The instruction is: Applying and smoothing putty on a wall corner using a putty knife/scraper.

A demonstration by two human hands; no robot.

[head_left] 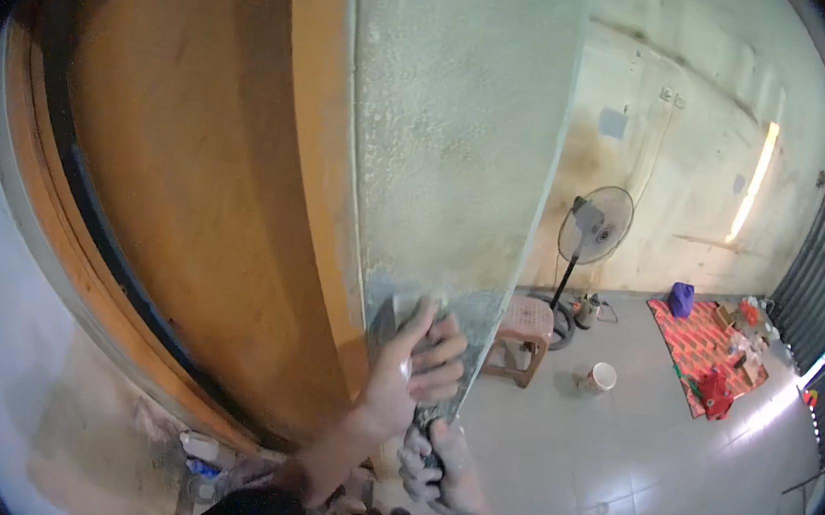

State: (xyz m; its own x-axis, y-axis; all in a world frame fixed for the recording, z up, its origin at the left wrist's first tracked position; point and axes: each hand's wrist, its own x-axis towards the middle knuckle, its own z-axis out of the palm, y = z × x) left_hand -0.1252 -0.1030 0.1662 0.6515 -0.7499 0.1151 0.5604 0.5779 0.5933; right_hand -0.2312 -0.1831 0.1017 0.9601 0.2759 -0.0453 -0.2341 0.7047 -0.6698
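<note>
Straight ahead stands a narrow wall face (455, 141), pale and bumpy above, with a smooth grey band (489, 311) low down. My left hand (411, 363) is closed, thumb up and fingers bent, around what looks like a flat scraper (386, 320) against that grey band. Most of the scraper is hidden by the hand. Just below, my right hand (438, 466), dusted with grey, wraps round the dark handle of a tool (430, 420). Grey paste seems to sit at its upper end; its exact kind is unclear.
An orange-brown door panel (191, 164) fills the left. To the right are a plastic stool (527, 320), standing fan (595, 226), kettle (587, 311) and white bucket (603, 377) on tiles. Farther off lies a red patterned mat (691, 337) with clutter.
</note>
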